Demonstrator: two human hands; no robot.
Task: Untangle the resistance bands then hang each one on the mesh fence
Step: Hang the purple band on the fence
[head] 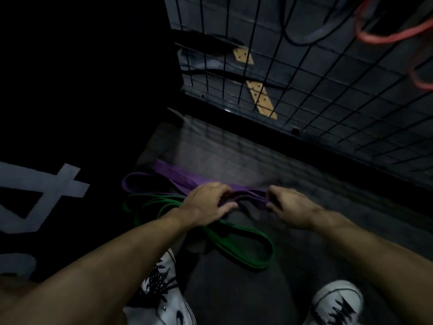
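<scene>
- While two orange rubber bands already hang on the black wire mesh fence, two remain floored.
- Left hand and right hand each pinch the wide purple band, tangled with the green band.

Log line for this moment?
left hand: grips purple rubber band | right hand: grips same | green rubber band: floor, tangled | hung: no

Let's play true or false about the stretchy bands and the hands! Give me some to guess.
1. Both hands, left hand and right hand, are on the purple band. True.
2. The green band hangs on the mesh fence. False: it lies on the floor.
3. An orange-red band already hangs on the fence. True.
4. The person wears black shoes. False: the shoes are white.
</scene>
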